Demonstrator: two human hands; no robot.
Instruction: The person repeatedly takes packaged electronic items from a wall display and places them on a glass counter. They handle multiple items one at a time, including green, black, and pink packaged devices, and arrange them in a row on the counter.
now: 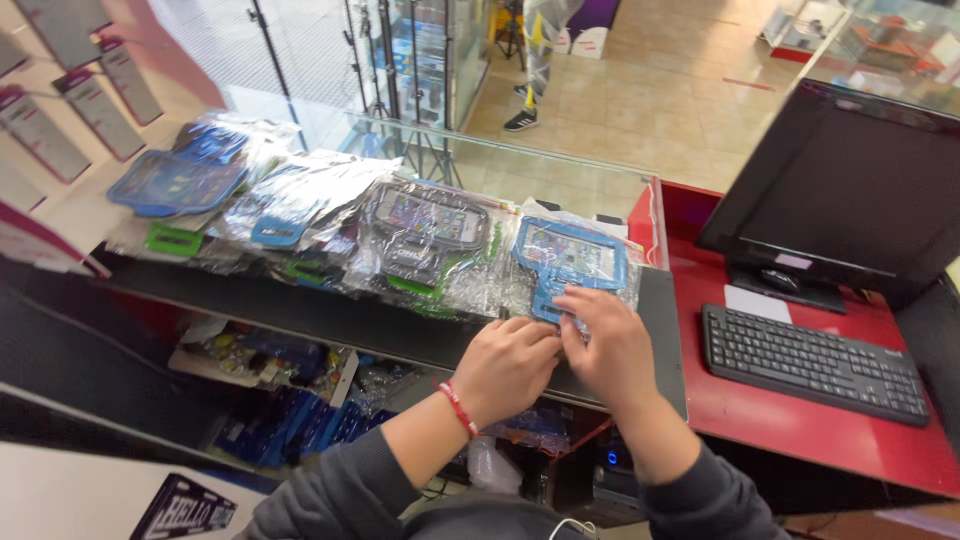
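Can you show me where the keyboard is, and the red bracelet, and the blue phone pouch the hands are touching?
keyboard (815, 362), head view, middle of the black keys.
red bracelet (459, 409), head view, band across the left wrist.
blue phone pouch (568, 256), head view, its clear window, above the fingers.

A light-blue armband case (570, 258), a black keyboard (812, 362) on a red counter (800, 425), a red wristband (458, 408).

hands: 2, left hand (508, 364) and right hand (610, 345) | blue phone pouch in a clear bag (570, 256) under the hands: 1 | black keyboard (812, 362): 1 | dark screen (850, 190): 1 | red wristband (458, 408): 1 | more bagged pouches in a pile (300, 215): too many to count
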